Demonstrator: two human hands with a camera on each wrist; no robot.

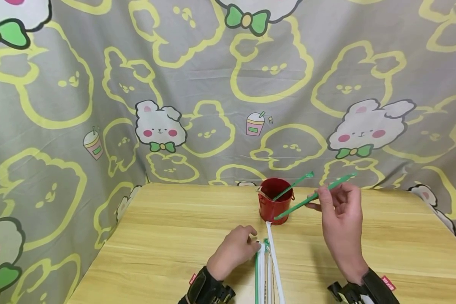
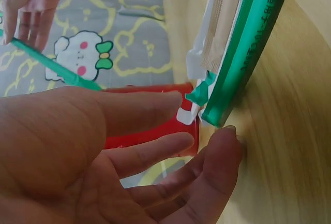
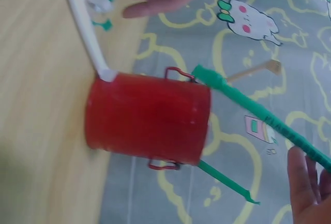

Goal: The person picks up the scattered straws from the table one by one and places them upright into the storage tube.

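Grey cloth w/ yellow outlines and white rabbits [image 1: 197, 80] fills upper frame, down both sides. Lower ctr: person's left hand [image 1: 233, 247], fingers loosely bent w/ a gap betw. them, gripping nothing; fingertips by the top end of a loose bundle of slim green, white and tan wrapped sticks [image 1: 261, 270]; touching or not, can't tell. Just right, a long white wrapped stick [image 1: 274, 257] slants, upper end by base of a round red metal bucket [image 1: 267, 209], ctr, upright on light wood table [image 1: 410, 236]. Inside bucket: a short tan stick [image 1: 264, 194], left, and a slim green wrapped stick [image 1: 294, 186], leaning right. Right of ctr, right hand [image 1: 343, 215] pinches another green wrapped stick [image 1: 303, 204], tilted, lower end in front of bucket.
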